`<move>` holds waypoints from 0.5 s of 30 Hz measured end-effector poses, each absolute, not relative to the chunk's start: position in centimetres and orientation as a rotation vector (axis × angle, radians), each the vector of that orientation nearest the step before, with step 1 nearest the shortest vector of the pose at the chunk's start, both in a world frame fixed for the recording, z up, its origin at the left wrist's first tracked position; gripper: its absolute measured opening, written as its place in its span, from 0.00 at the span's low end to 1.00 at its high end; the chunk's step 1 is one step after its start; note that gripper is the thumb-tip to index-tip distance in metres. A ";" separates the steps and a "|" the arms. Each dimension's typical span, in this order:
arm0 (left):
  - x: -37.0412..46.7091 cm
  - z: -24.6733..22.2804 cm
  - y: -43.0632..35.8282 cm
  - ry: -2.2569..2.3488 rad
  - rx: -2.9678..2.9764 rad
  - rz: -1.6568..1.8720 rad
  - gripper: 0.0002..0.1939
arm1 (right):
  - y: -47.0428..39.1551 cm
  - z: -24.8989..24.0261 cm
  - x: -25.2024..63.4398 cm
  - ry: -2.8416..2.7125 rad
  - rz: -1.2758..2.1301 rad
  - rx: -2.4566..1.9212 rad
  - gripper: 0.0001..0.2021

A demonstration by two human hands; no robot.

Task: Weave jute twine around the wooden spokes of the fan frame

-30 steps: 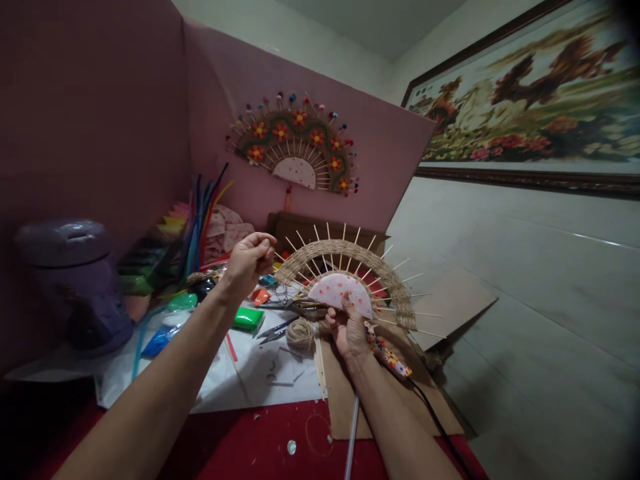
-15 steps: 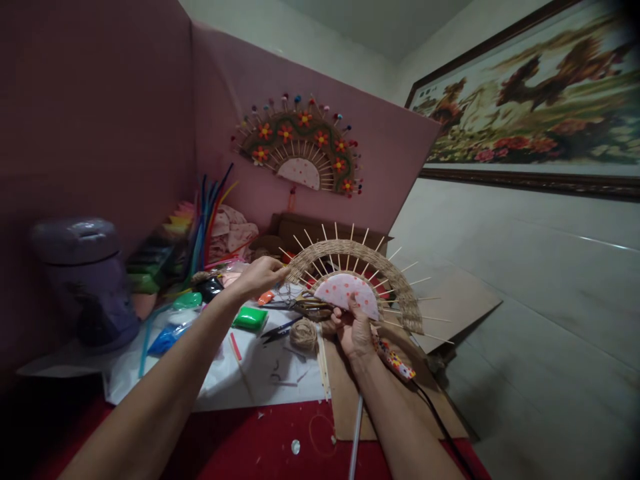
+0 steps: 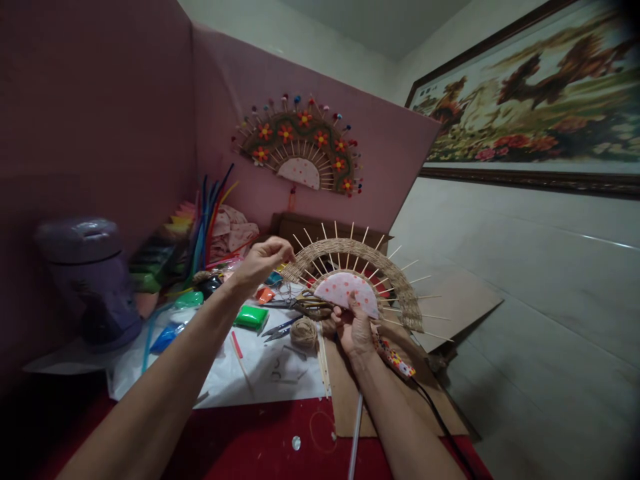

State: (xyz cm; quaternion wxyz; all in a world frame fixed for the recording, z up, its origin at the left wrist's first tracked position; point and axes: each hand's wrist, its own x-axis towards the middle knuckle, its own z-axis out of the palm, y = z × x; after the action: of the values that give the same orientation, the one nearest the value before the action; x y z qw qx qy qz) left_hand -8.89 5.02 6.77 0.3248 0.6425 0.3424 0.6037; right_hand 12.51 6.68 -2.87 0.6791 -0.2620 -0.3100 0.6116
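Observation:
A fan-shaped piece has a woven twine band [image 3: 360, 251], thin wooden sticks spreading outward, and a pink dotted half-round centre [image 3: 346, 291]. My right hand [image 3: 356, 331] grips it at the lower edge of the centre, thumb in front. Near the band's left end, my left hand [image 3: 273, 256] is raised with its fingers pinched together; whatever may be between the fingertips is too small to make out. Below the fan lies a ball of twine [image 3: 303, 332], with scissors [image 3: 313, 304] beside it.
A finished flowered fan [image 3: 303, 147] hangs on the pink board. Green packet [image 3: 251, 318], blue packet [image 3: 167, 337] and a purple container [image 3: 87, 287] are at left. A patterned glue gun [image 3: 395, 359] with a black cord lies on cardboard [image 3: 400, 407] by my right forearm.
My left hand has risen slightly from the left end of the woven band and moved a little to the right. My right hand and the fan have hardly moved.

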 end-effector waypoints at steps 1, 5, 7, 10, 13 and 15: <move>-8.8 6.9 5.0 0.856 1.690 1.685 0.16 | 6.6 -2.9 12.5 -0.678 1.385 -0.581 0.20; -8.8 7.1 5.1 0.786 1.681 1.872 0.14 | 6.5 -2.8 12.3 -0.599 1.444 -0.539 0.21; -8.8 7.0 5.2 0.808 1.697 1.956 0.12 | 6.6 -2.8 12.3 -0.598 1.449 -0.534 0.21; -9.0 6.8 5.5 0.917 1.777 1.991 0.13 | 6.5 -2.8 12.3 -0.605 1.448 -0.527 0.21; -9.3 6.2 6.0 1.226 1.978 1.897 0.14 | 6.3 -2.7 12.3 -0.656 1.458 -0.548 0.19; -9.5 5.6 6.3 1.453 2.128 1.820 0.23 | 6.1 -2.6 12.2 -0.673 1.462 -0.566 0.19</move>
State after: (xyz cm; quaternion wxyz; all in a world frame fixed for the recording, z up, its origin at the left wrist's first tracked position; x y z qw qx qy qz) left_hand -9.48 6.35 5.64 -0.0068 0.6746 0.4606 0.5768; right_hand 12.23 6.12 -2.56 0.6579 -0.2498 -0.2970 0.6454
